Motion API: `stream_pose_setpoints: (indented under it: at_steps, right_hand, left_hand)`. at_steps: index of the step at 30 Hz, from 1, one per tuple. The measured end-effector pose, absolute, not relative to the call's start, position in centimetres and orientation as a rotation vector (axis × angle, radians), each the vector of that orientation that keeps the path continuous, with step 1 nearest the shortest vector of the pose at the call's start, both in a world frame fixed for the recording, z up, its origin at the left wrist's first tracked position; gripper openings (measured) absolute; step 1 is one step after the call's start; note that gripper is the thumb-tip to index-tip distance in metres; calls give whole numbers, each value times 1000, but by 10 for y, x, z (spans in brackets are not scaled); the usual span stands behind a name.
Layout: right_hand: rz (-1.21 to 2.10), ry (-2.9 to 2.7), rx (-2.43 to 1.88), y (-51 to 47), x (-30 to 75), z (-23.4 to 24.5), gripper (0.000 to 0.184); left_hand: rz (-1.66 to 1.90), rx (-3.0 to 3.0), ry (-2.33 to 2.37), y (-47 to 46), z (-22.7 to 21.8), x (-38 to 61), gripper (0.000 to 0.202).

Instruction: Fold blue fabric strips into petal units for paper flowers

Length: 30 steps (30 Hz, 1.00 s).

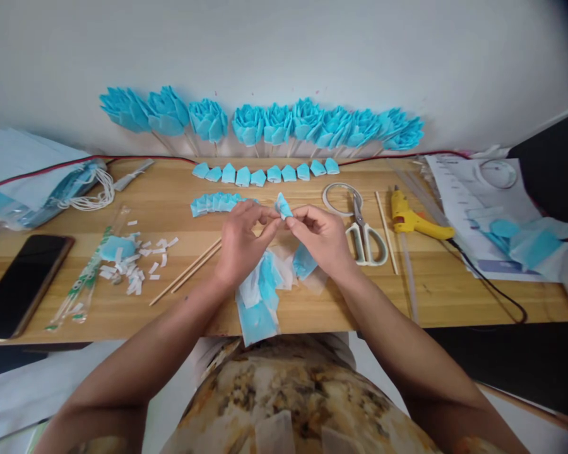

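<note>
Above the middle of the wooden table, my left hand (247,234) and my right hand (322,238) pinch a small folded blue petal (283,207) between thumbs and fingertips. The petal's tip points up and away from me. Below my hands lie loose blue and white fabric pieces (261,296), some hanging over the table's front edge. Beyond my left hand is a bunched row of blue petals (215,203), its right end hidden by that hand. Farther back, a line of separate folded petals (274,173) is laid out.
Blue fabric flowers (277,124) on sticks lean against the wall. Scissors (366,236), a tape roll (341,198) and a yellow glue gun (414,217) with a black cord lie to the right. Wooden sticks (187,271), paper scraps (135,277) and a phone (23,284) lie left.
</note>
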State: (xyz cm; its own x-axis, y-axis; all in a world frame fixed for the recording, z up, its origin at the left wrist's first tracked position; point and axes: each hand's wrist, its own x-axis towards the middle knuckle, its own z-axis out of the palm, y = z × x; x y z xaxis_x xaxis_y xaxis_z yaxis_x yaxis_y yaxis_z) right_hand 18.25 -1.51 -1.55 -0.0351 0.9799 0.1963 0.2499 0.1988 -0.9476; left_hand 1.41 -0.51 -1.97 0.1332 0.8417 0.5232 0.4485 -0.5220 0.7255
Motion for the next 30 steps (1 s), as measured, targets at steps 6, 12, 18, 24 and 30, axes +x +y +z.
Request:
stream_pose_setpoints:
  at_steps: [6,12,18,24,30]
  right_hand:
    - [755,-1562,-1245,-18,180,-14,11]
    - [556,-1700,-1218,-16,180,-19,9]
    - [474,-1759,-1219,-16,180,-23,9]
    - [482,-1746,-1228,-15,180,-23,9]
    - [474,-1734,-1240,-15,180,-23,10]
  left_hand:
    - [1355,2007,1215,-5,-20,15,5]
    - [1296,2020,1243,-6,-19,15,9]
    - [1249,2022,1255,-6,-19,15,13]
    - [1257,2019,1241,-6,-19,15,17]
    - [1258,1975,1231,-6,-19,15,10]
